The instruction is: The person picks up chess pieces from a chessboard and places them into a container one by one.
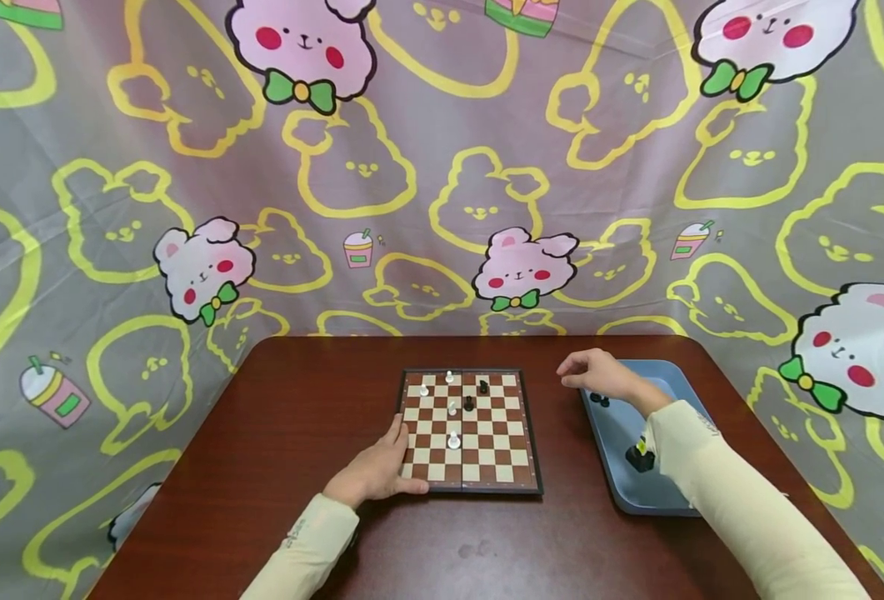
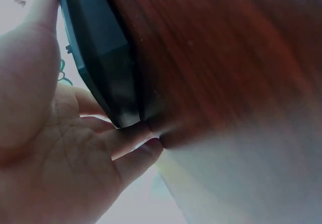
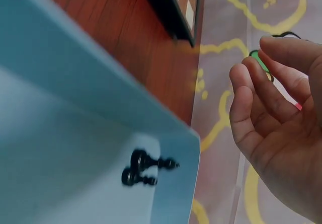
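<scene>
My left hand [image 1: 374, 468] rests at the near left corner of a brown-and-cream chessboard [image 1: 496, 475]. Its fingers lie along the left side and the thumb along the front edge; close up, the fingertips meet the table beside the board's dark side [image 2: 98, 38]. Several white chess pieces, one a white pawn [image 1: 453, 440], stand on the board's left half. Just right of its fold are two black pieces, a knight [image 1: 483, 387] and another black piece [image 1: 468, 404]. My right hand [image 1: 599, 372], fingers loosely bent and holding nothing, hovers over the tray's far left edge.
A blue-grey tray [image 1: 612, 479] lies right of the board. Two black chess pieces [image 3: 143, 161] lie in it near the far left corner. The brown wooden table [image 1: 277, 417] ends at a patterned cloth [image 1: 412, 183] hung behind and along the sides.
</scene>
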`<action>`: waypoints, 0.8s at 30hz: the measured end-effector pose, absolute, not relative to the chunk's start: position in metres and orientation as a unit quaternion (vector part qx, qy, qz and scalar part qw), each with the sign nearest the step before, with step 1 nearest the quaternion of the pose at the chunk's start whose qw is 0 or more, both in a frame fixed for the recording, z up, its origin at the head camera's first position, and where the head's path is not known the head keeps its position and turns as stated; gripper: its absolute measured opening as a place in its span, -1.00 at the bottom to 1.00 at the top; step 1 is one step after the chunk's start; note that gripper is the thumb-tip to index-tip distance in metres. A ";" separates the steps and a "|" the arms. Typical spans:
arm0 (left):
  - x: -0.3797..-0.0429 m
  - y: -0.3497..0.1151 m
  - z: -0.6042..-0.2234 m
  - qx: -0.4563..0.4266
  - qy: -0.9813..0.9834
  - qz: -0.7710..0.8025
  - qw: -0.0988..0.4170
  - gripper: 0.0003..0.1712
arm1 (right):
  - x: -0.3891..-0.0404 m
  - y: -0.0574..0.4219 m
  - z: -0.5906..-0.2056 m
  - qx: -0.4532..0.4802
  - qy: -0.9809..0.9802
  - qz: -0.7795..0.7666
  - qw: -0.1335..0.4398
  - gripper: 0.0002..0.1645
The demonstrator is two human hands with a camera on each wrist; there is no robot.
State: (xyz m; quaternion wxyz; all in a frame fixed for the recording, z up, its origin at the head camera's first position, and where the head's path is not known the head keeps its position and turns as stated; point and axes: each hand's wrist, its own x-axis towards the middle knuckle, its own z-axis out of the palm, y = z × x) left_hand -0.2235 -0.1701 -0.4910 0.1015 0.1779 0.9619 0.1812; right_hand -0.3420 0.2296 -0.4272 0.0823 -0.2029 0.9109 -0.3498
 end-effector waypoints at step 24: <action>-0.224 -0.171 -0.489 0.177 0.963 0.172 0.108 0.35 | -0.350 0.161 -0.439 -0.252 0.899 -0.346 0.096 -0.73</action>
